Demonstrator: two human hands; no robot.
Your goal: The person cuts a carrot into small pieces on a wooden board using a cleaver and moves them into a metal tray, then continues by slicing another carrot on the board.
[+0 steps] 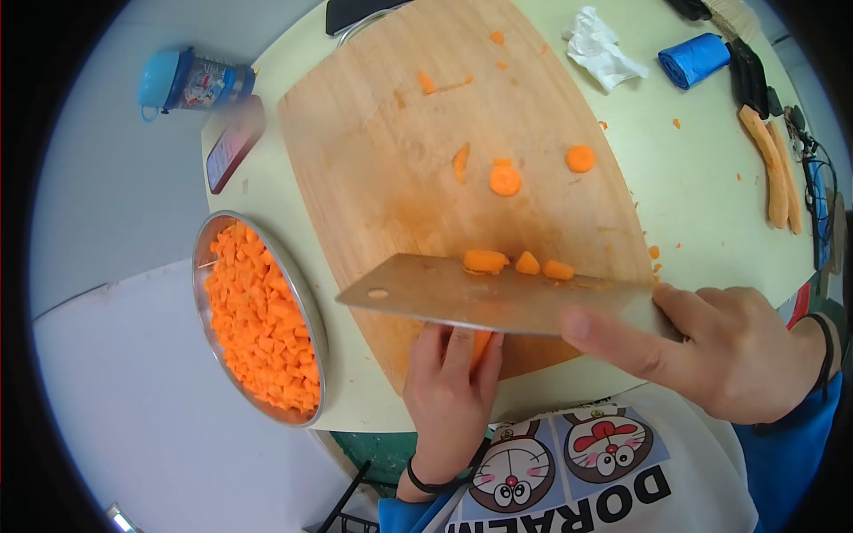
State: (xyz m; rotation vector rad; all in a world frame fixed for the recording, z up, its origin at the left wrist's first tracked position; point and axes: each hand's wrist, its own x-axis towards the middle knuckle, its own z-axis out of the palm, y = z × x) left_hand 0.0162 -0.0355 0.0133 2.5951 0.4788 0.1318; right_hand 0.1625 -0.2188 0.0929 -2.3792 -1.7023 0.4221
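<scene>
My right hand [733, 360] grips a cleaver [480, 295] at its handle end, with the index finger stretched along the blade. The broad blade lies across the near part of a wooden cutting board [355, 160]. Just below the blade, my left hand [453, 382] presses its fingers on a carrot [481, 345], mostly hidden by fingers and blade. Along the blade's far side sit a carrot chunk [484, 260] and two smaller carrot pieces [528, 263]. Farther up the board are a carrot slice [506, 181] and another round slice [580, 159].
Left of the board stands a metal bowl [320, 333] of diced carrots [258, 311]. A phone [235, 147] and a blue bottle [195, 82] are at upper left. A crumpled tissue [602, 46], a blue roll [694, 60] and a wooden-handled tool [769, 169] lie on the right.
</scene>
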